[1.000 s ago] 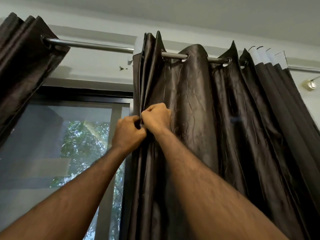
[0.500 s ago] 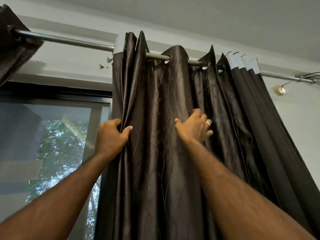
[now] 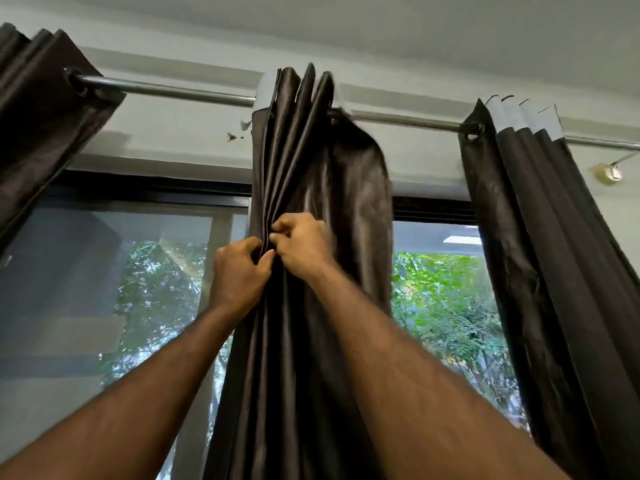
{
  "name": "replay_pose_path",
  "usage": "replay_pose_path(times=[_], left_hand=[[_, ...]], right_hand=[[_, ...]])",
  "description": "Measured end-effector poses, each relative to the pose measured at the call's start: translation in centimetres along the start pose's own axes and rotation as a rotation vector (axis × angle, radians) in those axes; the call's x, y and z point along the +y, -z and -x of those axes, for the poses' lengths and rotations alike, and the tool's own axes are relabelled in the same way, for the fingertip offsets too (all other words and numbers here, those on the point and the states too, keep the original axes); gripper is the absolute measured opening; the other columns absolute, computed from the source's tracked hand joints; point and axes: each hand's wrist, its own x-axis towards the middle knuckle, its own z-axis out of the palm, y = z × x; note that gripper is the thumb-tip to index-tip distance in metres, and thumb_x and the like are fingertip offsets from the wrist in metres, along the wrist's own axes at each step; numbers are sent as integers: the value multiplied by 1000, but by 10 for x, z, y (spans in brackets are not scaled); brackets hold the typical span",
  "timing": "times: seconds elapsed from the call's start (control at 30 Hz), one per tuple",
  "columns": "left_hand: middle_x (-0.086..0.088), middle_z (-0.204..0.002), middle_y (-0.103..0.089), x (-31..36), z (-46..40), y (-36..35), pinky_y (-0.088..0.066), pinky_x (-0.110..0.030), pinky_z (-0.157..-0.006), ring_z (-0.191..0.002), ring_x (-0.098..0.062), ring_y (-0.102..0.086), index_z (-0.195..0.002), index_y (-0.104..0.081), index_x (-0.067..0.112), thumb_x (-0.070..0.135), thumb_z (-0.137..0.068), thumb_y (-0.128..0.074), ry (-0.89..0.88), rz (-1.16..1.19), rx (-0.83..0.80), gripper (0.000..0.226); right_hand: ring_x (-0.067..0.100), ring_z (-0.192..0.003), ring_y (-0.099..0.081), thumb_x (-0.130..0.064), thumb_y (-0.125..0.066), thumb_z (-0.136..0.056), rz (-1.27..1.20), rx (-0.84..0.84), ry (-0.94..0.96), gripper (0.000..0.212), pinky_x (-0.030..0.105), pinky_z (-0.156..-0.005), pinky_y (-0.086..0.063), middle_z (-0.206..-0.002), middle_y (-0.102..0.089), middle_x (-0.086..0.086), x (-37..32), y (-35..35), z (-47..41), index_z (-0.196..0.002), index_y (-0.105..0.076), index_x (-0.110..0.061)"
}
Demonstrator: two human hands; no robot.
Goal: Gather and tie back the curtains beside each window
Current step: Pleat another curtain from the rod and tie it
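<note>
Head view: both hands, left hand (image 3: 239, 271) and right hand (image 3: 303, 245), pinch the pleats of the middle curtain (image 3: 311, 202), bunched on the rod (image 3: 166, 91) before the window (image 3: 446, 306). Gathering seems under way; next likely calls for a tie, none visible.

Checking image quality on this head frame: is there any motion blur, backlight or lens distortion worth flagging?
Head view: motion blur smears the top right fold of the middle curtain and softens the right hand; the left hand is sharper. Daylight through the window backlights the dark fabric, leaving sheen but little fold detail. Wide-angle distortion bows the curtain rod.
</note>
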Motion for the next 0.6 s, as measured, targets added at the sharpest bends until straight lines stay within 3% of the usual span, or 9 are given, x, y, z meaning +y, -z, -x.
replay_pose_path(times=[0.1, 0.2, 0.3, 0.4, 0.47, 0.53, 0.6], left_hand=[[-2, -49, -39, -6, 2, 7, -31, -35, -50, -49, -19, -33, -57, -43, 12, 18, -87, -67, 3, -3, -24, 39], [-7, -52, -50, -10, 7, 10, -42, -40, -50, -51, -26, -45, -61, -52, 10, 27, -83, -59, 9, 2, -67, 28], [-7, -58, -59, -6, 10, 7, -50, -47, -53, -56, -27, -58, -68, -62, 10, 37, -81, -56, 31, 77, -85, 30], [-2, -62, -65, 2, 16, 3, -54, -45, -55, -60, -23, -64, -71, -67, 13, 46, -80, -60, 36, 97, -89, 34], [0, -61, -63, 4, 19, 0, -54, -42, -58, -60, -22, -62, -70, -65, 14, 43, -80, -64, 29, 33, -86, 31], [-3, -63, -62, 1, 20, -3, -55, -46, -64, -63, -27, -60, -71, -63, 13, 36, -84, -66, 36, -46, -74, 27], [-6, -68, -64, -3, 20, -5, -57, -48, -66, -66, -27, -63, -78, -66, 10, 30, -88, -69, 54, -49, -67, 22]], right_hand=[[18, -87, -70, -16, -71, -92, -60, 8, -14, 8, 27, -79, -55, -85, -74, 5, -4, -8, 2, -87, -77, -13], [14, -78, -66, -19, -72, -92, -54, 22, -27, 19, 21, -67, -48, -73, -69, -2, 1, -8, 7, -73, -71, -20], [11, -76, -65, -24, -71, -93, -26, 34, -36, 26, 20, -64, -43, -75, -67, -5, 4, -9, 9, -69, -64, -27], [6, -71, -61, -23, -69, -95, -10, 9, -22, 20, 18, -61, -40, -75, -64, -6, 5, -2, 11, -76, -66, -27], [6, -73, -60, -22, -68, -95, 13, 2, 16, 12, 21, -68, -44, -77, -64, -6, 4, 7, 16, -84, -71, -22], [16, -85, -62, -21, -67, -93, 179, 149, 120, 8, 30, -76, -49, -86, -68, 0, 6, 16, 22, -96, -74, -17], [25, -105, -58, -28, -71, -88, 453, 369, 187, 28, 40, -87, -48, -107, -66, 4, 12, 23, 29, -113, -67, -20]])
